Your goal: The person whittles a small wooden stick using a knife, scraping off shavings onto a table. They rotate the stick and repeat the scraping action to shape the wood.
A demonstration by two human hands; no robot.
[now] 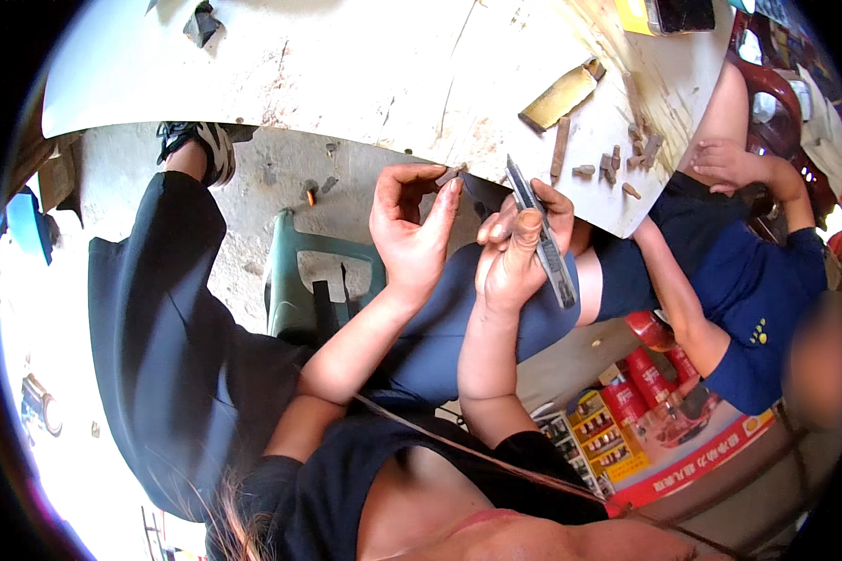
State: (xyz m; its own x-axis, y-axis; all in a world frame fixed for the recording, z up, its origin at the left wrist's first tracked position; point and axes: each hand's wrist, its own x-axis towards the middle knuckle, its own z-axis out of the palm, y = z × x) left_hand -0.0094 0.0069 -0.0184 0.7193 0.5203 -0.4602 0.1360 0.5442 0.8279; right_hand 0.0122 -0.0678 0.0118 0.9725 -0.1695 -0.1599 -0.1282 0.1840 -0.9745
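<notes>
Black shirt cloth is showing along the lower edge. Beyond it, the left hand is pinching a small brown piece between nearly closed fingers by the counter edge. The right hand is curling closed around a grey utility knife, blade pointing counterward; brown chunks are lying beyond.

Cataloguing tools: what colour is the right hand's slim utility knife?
The knife is silver-grey; head view.

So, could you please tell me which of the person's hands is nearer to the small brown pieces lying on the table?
Right. The right hand, holding a utility knife, is to the lower left of the small brown pieces; the left hand is farther left.
</notes>
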